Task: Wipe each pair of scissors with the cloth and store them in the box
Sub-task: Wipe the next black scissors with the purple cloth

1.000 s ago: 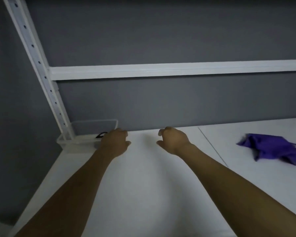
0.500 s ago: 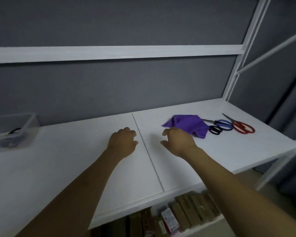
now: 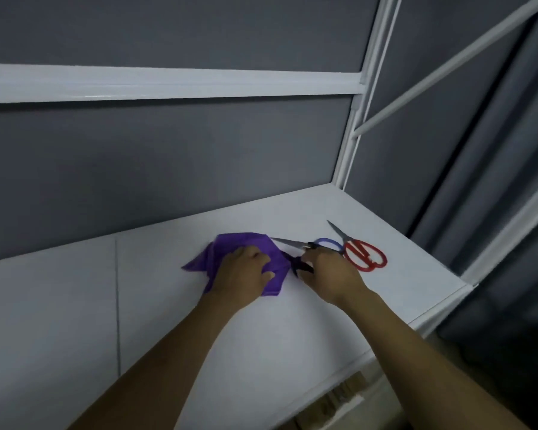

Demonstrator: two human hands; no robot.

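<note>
Two pairs of scissors lie toward the right end of the shelf (image 3: 292,330); the box is not in view.

Blue scissors (image 3: 292,243): long axis runs roughly along the shelf, blade tip pointing left at the cloth (image 3: 239,242). Tip touching or just over the cloth's right edge, can't tell which. Handles sit at the right, under the right hand (image 3: 333,274), whose fingers (image 3: 319,256) are curled round the handle end, a dark loop showing by the thumb.

Left hand (image 3: 244,274) is on top of the cloth, fingers (image 3: 257,257) bunched into the fabric and gripping it.

Red scissors (image 3: 350,245): just right of the blue pair, handles toward the front-right, tip angled to the back wall, untouched.

My read: blue pair gets wiped next. The blade lies between the two hands, so lift by the handles and draw the blade rightward through the cloth. Cloth hand stays clear of the edge.
</note>
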